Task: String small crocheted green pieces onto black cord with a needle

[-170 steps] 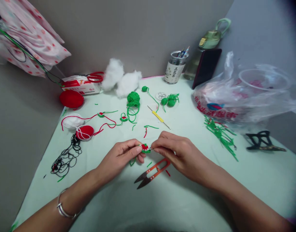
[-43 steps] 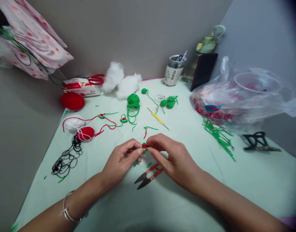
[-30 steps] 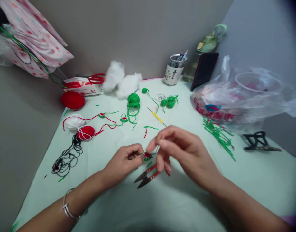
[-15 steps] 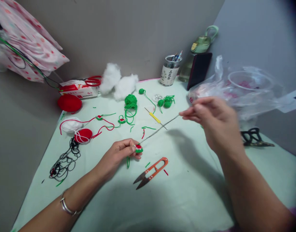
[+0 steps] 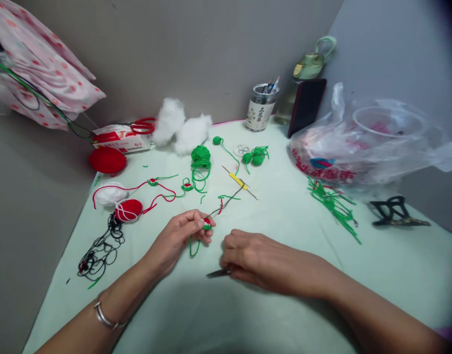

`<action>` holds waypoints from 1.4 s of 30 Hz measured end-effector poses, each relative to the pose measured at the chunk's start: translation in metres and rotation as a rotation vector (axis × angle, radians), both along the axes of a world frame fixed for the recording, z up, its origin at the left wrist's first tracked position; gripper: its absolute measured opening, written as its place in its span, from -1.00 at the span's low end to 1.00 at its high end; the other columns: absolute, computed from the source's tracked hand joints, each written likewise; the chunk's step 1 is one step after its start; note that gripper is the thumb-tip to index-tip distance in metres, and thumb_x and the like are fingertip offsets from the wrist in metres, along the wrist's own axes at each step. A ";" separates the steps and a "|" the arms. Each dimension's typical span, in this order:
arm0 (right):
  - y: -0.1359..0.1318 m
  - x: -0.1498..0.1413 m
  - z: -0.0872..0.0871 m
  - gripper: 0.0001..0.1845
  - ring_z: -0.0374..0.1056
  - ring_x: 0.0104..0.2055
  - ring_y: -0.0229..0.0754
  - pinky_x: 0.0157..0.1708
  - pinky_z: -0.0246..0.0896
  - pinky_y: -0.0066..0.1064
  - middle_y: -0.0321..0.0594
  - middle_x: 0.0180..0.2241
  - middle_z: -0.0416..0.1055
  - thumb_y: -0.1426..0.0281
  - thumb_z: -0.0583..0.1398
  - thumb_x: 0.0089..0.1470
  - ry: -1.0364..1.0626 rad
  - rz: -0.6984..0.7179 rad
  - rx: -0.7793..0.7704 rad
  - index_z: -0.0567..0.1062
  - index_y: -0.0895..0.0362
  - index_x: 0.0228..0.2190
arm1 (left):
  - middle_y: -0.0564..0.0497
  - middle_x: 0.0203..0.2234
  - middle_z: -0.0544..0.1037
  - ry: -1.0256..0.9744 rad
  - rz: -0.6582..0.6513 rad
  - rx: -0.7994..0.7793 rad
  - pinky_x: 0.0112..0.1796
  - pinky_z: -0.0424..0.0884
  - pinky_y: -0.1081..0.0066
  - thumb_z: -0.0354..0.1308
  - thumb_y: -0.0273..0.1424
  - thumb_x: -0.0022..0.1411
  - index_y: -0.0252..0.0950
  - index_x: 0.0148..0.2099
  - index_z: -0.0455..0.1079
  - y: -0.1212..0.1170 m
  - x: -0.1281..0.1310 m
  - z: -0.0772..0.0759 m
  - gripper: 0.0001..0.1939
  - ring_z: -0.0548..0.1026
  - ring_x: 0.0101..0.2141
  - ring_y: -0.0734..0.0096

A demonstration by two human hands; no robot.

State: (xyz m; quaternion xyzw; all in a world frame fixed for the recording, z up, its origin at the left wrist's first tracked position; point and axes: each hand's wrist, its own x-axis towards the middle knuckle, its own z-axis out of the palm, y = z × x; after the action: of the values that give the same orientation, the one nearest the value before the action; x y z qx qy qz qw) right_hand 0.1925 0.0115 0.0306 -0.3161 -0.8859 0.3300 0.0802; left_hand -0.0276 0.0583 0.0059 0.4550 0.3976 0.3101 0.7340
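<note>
We see the left hand [image 5: 174, 243] with its thumb and fingers [image 5: 196, 215] clamped on a small crocheted piece [image 5: 207, 224], red and white with a green edge; a loop of green yarn [image 5: 191, 250] hangs below. Just beside it, the right hand [image 5: 253, 258] is turned palm down, its fingers curled together round the snips [image 5: 218, 273] — we make out only a dark blade, pointing left. The forearms come in from the lower corners, and the left wrist wears a silver bracelet [image 5: 105, 318].

A dark thread [image 5: 228, 201] runs from the piece across red and green scraps [image 5: 221, 202] to a yellow-handled hook [image 5: 236, 181] on the surface [image 5: 296, 196]. Farther out we find a green skein [image 5: 201, 153], white stuffing [image 5: 192, 133] and, to the left, a tangle of black cord [image 5: 117, 227] beside a red yarn ball [image 5: 128, 210]. Red-handled scissors [image 5: 143, 126] lie on a red-and-white box [image 5: 128, 145] whose print is too small for us to read.

At the back stands a jar [image 5: 261, 115] of pencils, labelled 三花茶, near a dark phone [image 5: 307, 105] leaning against a bottle [image 5: 309, 66]. On the right, a plastic bag [image 5: 322, 157] bears red characters — we read the last ones as 生活超市 — with green offcuts [image 5: 332, 204] before it.
</note>
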 end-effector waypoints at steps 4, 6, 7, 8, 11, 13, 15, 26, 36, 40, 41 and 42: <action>0.010 0.010 0.007 -0.82 0.33 -0.23 -0.26 -0.19 0.24 -0.43 -0.21 -0.28 0.40 0.44 0.11 0.31 0.280 -0.137 -0.267 0.52 0.14 -0.28 | 0.01 -0.37 0.50 -0.011 0.023 -0.016 -0.25 0.45 0.43 0.22 -0.33 0.27 -0.32 -0.37 0.37 0.002 0.000 0.000 -0.80 0.48 -0.36 0.44; 0.015 0.014 0.009 -0.75 0.30 -0.34 -0.30 -0.30 0.21 -0.48 -0.26 -0.36 0.36 0.35 0.07 0.36 0.400 -0.261 -0.388 0.48 0.16 -0.32 | 0.02 -0.40 0.49 -0.015 0.021 -0.006 -0.26 0.43 0.44 0.22 -0.32 0.27 -0.31 -0.34 0.39 0.002 -0.001 0.000 -0.82 0.48 -0.36 0.44; 0.017 0.015 0.009 -0.70 0.25 -0.40 -0.32 -0.37 0.17 -0.49 -0.30 -0.42 0.32 0.30 0.04 0.37 0.437 -0.319 -0.433 0.45 0.16 -0.34 | 0.02 -0.42 0.49 -0.016 0.020 0.002 -0.26 0.42 0.44 0.22 -0.32 0.27 -0.31 -0.34 0.40 0.002 -0.001 0.000 -0.82 0.47 -0.37 0.43; 0.018 0.015 0.008 -0.66 0.19 -0.46 -0.34 -0.43 0.12 -0.50 -0.33 -0.47 0.26 0.25 0.02 0.38 0.463 -0.365 -0.468 0.42 0.16 -0.36 | 0.02 -0.43 0.49 -0.017 0.021 0.011 -0.26 0.42 0.44 0.22 -0.31 0.27 -0.31 -0.34 0.40 0.001 -0.001 0.001 -0.81 0.47 -0.37 0.43; 0.019 0.014 0.003 -0.55 0.09 -0.51 -0.35 -0.49 0.03 -0.49 -0.36 -0.50 0.21 0.13 -0.03 0.38 0.476 -0.426 -0.497 0.39 0.17 -0.40 | 0.03 -0.45 0.47 -0.011 0.032 0.031 -0.26 0.41 0.42 0.22 -0.30 0.27 -0.31 -0.35 0.40 0.000 -0.001 0.003 -0.80 0.45 -0.39 0.42; 0.019 0.012 0.000 -0.50 0.08 -0.51 -0.35 -0.49 0.01 -0.49 -0.35 -0.50 0.21 0.09 -0.05 0.38 0.452 -0.425 -0.498 0.36 0.16 -0.43 | 0.04 -0.46 0.46 -0.010 0.035 0.033 -0.26 0.41 0.42 0.22 -0.29 0.27 -0.30 -0.37 0.38 -0.001 0.000 0.004 -0.78 0.45 -0.39 0.42; 0.019 0.010 0.000 -0.47 0.07 -0.51 -0.34 -0.49 0.00 -0.49 -0.36 -0.54 0.17 0.07 -0.06 0.38 0.414 -0.419 -0.506 0.34 0.16 -0.47 | 0.04 -0.47 0.46 -0.017 0.028 0.029 -0.26 0.40 0.42 0.23 -0.29 0.27 -0.30 -0.38 0.37 -0.002 0.001 0.006 -0.77 0.45 -0.39 0.42; 0.018 0.001 0.001 -0.53 0.13 -0.44 -0.32 -0.43 0.05 -0.48 -0.34 -0.49 0.22 0.10 0.01 0.36 0.398 -0.401 -0.436 0.37 0.17 -0.44 | 0.01 -0.48 0.51 -0.037 -0.054 -0.009 -0.24 0.43 0.38 0.22 -0.26 0.28 -0.32 -0.38 0.40 -0.009 0.005 0.008 -0.74 0.48 -0.40 0.40; 0.013 -0.008 0.001 -0.59 0.16 -0.42 -0.33 -0.40 0.03 -0.48 -0.33 -0.46 0.30 0.19 0.03 0.36 0.366 -0.455 -0.321 0.43 0.19 -0.40 | -0.01 -0.47 0.59 -0.065 -0.113 -0.063 -0.24 0.44 0.40 0.22 -0.28 0.29 -0.33 -0.31 0.43 -0.009 0.004 0.005 -0.79 0.55 -0.39 0.40; 0.012 -0.011 -0.001 -0.62 0.17 -0.41 -0.31 -0.38 0.06 -0.47 -0.32 -0.45 0.32 0.18 0.06 0.34 0.354 -0.495 -0.312 0.45 0.19 -0.36 | -0.01 -0.48 0.59 -0.080 -0.109 -0.073 -0.25 0.45 0.40 0.23 -0.28 0.28 -0.34 -0.31 0.42 -0.011 0.003 0.005 -0.79 0.55 -0.40 0.41; 0.012 -0.012 -0.002 -0.63 0.18 -0.41 -0.31 -0.39 0.06 -0.47 -0.32 -0.45 0.32 0.18 0.06 0.34 0.354 -0.505 -0.312 0.46 0.19 -0.35 | -0.01 -0.48 0.59 -0.085 -0.109 -0.074 -0.25 0.46 0.40 0.23 -0.28 0.28 -0.34 -0.31 0.42 -0.011 0.002 0.005 -0.79 0.55 -0.41 0.41; 0.012 -0.013 -0.002 -0.64 0.18 -0.41 -0.31 -0.39 0.06 -0.47 -0.32 -0.45 0.33 0.18 0.07 0.33 0.354 -0.511 -0.313 0.46 0.19 -0.34 | -0.01 -0.48 0.59 -0.089 -0.112 -0.074 -0.25 0.46 0.40 0.22 -0.28 0.28 -0.34 -0.31 0.42 -0.011 0.003 0.005 -0.79 0.55 -0.41 0.41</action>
State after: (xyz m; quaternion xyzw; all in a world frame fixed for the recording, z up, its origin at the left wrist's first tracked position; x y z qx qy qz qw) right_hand 0.1798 0.0231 0.0289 -0.4738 -0.6891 0.4809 0.2633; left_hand -0.0250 0.0472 0.0111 0.4347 0.3498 0.2735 0.7835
